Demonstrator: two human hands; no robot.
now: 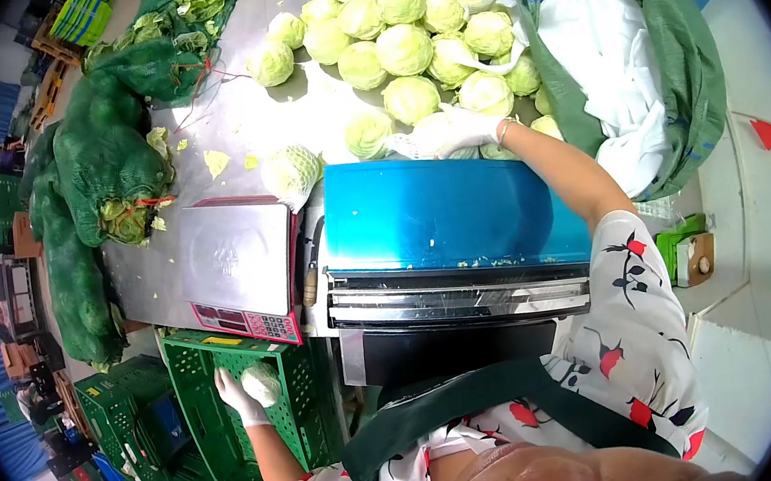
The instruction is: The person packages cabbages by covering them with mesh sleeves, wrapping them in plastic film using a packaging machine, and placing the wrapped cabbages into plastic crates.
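Note:
My left hand (239, 399), in a white glove, reaches down into a green plastic crate (200, 429). Its fingers are stretched out beside a cabbage in white netting (261, 385) inside the crate. At the far edge of the blue-topped machine (448, 210), my right hand (470, 128), also gloved, closes over a cabbage in a white net sleeve (413, 142); the glove and the net partly hide it. Bare green cabbages (405, 51) are heaped just beyond. Another netted cabbage (292, 175) rests between the scale and the machine.
A red-edged digital scale (237, 261) stands left of the machine, with a wooden-handled knife (311, 286) between them. Full green mesh sacks (107, 138) lie at the left. A green sack with white material (596, 49) is at the right. Stacked green crates (131, 408) stand lower left.

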